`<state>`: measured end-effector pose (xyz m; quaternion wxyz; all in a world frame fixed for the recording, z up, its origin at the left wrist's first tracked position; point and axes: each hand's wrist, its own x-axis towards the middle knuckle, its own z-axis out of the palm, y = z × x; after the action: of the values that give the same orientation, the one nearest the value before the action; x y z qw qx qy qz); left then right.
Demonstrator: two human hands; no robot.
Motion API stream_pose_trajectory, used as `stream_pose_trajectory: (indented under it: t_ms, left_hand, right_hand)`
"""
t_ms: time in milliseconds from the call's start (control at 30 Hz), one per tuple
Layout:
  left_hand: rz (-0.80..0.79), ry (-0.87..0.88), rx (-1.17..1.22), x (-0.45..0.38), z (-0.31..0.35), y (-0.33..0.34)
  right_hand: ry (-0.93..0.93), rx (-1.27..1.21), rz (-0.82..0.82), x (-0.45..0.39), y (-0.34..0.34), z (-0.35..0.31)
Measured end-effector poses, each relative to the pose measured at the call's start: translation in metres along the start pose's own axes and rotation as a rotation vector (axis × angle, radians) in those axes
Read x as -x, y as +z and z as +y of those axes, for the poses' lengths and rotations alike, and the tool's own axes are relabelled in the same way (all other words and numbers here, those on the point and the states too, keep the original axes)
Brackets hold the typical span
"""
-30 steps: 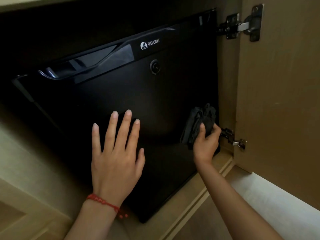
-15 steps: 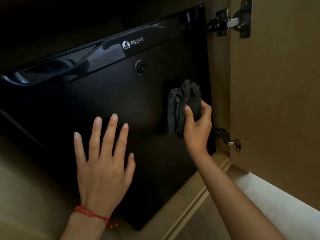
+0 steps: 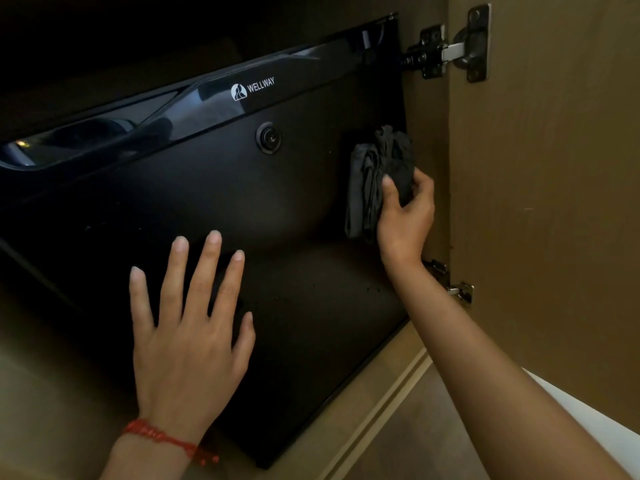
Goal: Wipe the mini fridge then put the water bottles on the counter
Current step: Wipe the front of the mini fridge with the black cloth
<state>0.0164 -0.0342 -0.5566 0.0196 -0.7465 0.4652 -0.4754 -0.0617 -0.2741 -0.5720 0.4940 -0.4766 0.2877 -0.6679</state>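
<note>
Head view, looking down into a wooden cabinet: the black mini fridge [image 3: 214, 209] sits inside the opening, its door closed and filling most of the frame. A glossy band runs across the top of the door with a recessed handle [image 3: 79, 140] at the left and a white WELLWAY logo [image 3: 252, 89] nearer the right. Just below the logo is a round keyhole [image 3: 269, 138].

The left hand [image 3: 188, 344] lies flat against the lower left part of the fridge door, fingers spread wide and pointing up, holding nothing. A red string bracelet [image 3: 166, 439] circles that wrist.

The right hand [image 3: 405, 216] is closed around a bunched dark grey cloth [image 3: 377, 178], pressing it to the door close to its right edge, a little below the level of the keyhole. Folds of the cloth hang down to the left of the thumb.

To the right, the cabinet door [image 3: 547, 202] stands open, held by a metal upper hinge [image 3: 450, 46] and a lower hinge [image 3: 457, 289] just behind the right forearm. Small pale specks dot the lower right of the fridge door. No water bottles can be seen.
</note>
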Motion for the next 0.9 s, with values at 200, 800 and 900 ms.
stream_pose_trajectory:
  t_ms: [200,800,900]
  left_hand:
    - [-0.004,0.003,-0.017,0.002,0.0,0.0]
    - [-0.07,0.017,0.03,0.002,-0.004,-0.009]
    - [-0.087,0.022,0.033,0.003,-0.005,-0.01]
  right_hand:
    - [-0.058,0.026,-0.018,0.02,0.01,-0.017]
    - [0.128,0.108,0.02,0.019,-0.012,0.011]
    - [0.074,0.085,-0.025,0.036,-0.005,0.005]
